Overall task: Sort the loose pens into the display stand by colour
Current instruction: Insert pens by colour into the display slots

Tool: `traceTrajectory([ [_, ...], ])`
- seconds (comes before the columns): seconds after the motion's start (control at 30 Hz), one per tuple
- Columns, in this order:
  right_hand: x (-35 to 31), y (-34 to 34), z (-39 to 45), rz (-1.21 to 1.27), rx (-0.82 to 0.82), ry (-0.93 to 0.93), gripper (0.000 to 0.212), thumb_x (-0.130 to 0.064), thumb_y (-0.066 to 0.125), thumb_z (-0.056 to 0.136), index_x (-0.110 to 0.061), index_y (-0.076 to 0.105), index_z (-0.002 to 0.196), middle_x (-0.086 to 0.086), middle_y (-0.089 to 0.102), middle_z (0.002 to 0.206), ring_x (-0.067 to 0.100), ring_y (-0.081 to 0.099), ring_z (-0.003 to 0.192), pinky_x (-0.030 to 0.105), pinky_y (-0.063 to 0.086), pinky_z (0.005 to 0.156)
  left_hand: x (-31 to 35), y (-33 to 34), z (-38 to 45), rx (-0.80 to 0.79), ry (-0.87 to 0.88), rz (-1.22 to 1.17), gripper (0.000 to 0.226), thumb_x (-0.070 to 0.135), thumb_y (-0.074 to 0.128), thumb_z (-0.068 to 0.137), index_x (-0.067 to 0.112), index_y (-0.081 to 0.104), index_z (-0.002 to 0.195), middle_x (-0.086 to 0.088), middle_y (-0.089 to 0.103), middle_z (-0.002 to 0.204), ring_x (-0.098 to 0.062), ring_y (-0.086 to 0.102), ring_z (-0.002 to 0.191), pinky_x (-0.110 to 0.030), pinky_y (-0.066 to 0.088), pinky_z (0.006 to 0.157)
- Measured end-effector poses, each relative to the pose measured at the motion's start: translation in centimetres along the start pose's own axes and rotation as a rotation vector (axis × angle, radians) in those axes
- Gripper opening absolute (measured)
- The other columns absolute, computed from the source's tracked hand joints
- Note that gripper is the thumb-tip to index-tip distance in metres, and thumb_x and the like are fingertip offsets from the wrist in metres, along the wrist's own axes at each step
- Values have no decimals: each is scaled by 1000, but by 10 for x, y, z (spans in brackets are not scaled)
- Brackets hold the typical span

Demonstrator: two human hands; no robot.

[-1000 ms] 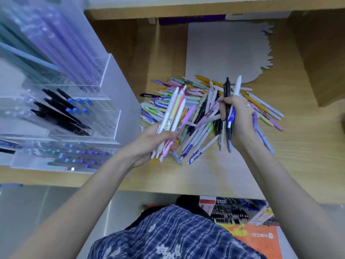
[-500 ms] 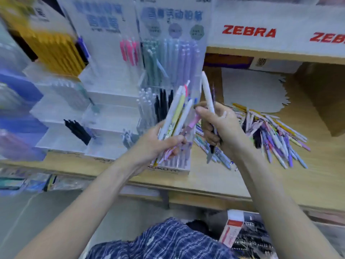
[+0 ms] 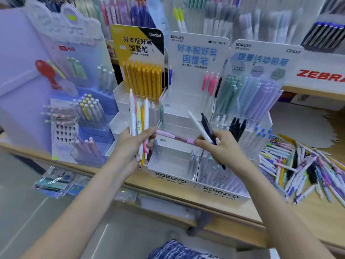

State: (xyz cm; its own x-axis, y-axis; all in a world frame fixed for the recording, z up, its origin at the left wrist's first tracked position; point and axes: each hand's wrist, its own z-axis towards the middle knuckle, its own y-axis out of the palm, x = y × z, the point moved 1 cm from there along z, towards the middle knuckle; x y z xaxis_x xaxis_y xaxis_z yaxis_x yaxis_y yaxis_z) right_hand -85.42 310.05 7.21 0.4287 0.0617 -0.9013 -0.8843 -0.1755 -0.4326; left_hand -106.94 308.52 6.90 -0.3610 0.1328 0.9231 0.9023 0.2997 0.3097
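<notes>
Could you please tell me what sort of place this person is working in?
Most likely a stationery shop's pen aisle. Branded Kokuyo display stands hold pens grouped by colour, a Zebra shelf sign shows at right, and a heap of loose pens lies on the wooden shelf.

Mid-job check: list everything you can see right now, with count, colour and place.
pink pen: one, pale pink, level between both hands
bundle of pens: several, white, yellow, pink, upright in left hand
white pen: one, in right hand
black pen: one, in right hand
loose pens: large pile, mixed colours, shelf at right
Kokuyo display stand: several clear tiers, centre
yellow pens: a row, stand's top left
black pens: a few, right stand
wooden shelf: one, under the stands
left hand: grips bundle
right hand: holds two pens, pinches pink pen
</notes>
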Motion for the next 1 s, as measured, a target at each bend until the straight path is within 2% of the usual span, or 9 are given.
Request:
traceTrajectory([
  [0.1, -15, 20, 29, -92, 45, -75, 8, -23, 72, 80, -20, 66, 76, -5, 56, 60, 0, 44, 43, 15, 36, 44, 14, -4, 22, 0, 107, 237, 16, 5, 66, 82, 11, 56, 93, -9, 56, 71, -7, 50, 45, -15, 41, 40],
  [0.27, -34, 56, 75, 34, -58, -115, 13, -14, 76, 76, -7, 67, 82, -1, 58, 61, -1, 49, 44, 10, 36, 45, 30, 6, 62, -95, 140, 355, 21, 5, 67, 82, 6, 58, 102, -6, 55, 68, -6, 48, 44, -18, 39, 40],
  [0.4, -37, 60, 105, -124, -17, -112, 21, -23, 79, 73, -11, 68, 87, -1, 65, 72, 11, 61, 64, 24, 48, 63, 35, 10, 93, -98, 116, 392, 15, 6, 70, 80, 12, 57, 86, -3, 54, 61, -7, 49, 42, -20, 41, 41],
  [0.5, -40, 56, 117, -146, 20, -113, 13, -21, 76, 76, -15, 67, 82, -6, 58, 62, 3, 51, 49, 19, 40, 47, 39, 14, 110, -146, 31, 341, 11, 9, 69, 80, 6, 60, 86, -6, 57, 64, -8, 49, 43, -19, 41, 41],
  [0.6, -35, 43, 123, 128, 108, 86, 15, -19, 77, 76, -11, 64, 77, -4, 43, 48, 10, 34, 36, 22, 29, 37, 45, 11, 128, -189, -3, 244, 9, 13, 65, 84, 6, 62, 89, -3, 65, 64, -8, 54, 52, -17, 43, 42],
  [0.67, -30, 34, 126, 345, 153, 208, 14, -15, 74, 77, -8, 62, 76, -1, 38, 43, 13, 28, 35, 21, 25, 37, 48, 5, 142, -198, 23, 213, 4, 12, 59, 89, 9, 60, 87, 4, 66, 59, -3, 58, 54, -17, 46, 46],
  [0.77, -29, 32, 130, 467, 160, 273, 10, -11, 70, 80, -8, 62, 76, 9, 45, 52, 12, 26, 33, 17, 23, 36, 51, -2, 158, -225, 79, 260, 2, 12, 55, 91, 12, 58, 91, 8, 66, 59, -1, 58, 53, -17, 47, 47],
  [0.87, -29, 39, 133, 466, 207, 317, 12, -13, 71, 80, -10, 62, 72, 9, 43, 54, 12, 27, 33, 17, 23, 36, 52, -7, 169, -283, 111, 326, 5, 13, 57, 91, 17, 57, 94, 7, 67, 63, -2, 58, 54, -19, 48, 47],
  [1.0, -36, 54, 131, 412, 370, 284, 12, -13, 69, 82, -6, 63, 75, 0, 39, 39, 12, 29, 32, 18, 26, 35, 58, -15, 181, -382, 146, 392, 10, 14, 58, 90, 22, 55, 96, 5, 68, 67, -9, 56, 56, -28, 47, 51],
])
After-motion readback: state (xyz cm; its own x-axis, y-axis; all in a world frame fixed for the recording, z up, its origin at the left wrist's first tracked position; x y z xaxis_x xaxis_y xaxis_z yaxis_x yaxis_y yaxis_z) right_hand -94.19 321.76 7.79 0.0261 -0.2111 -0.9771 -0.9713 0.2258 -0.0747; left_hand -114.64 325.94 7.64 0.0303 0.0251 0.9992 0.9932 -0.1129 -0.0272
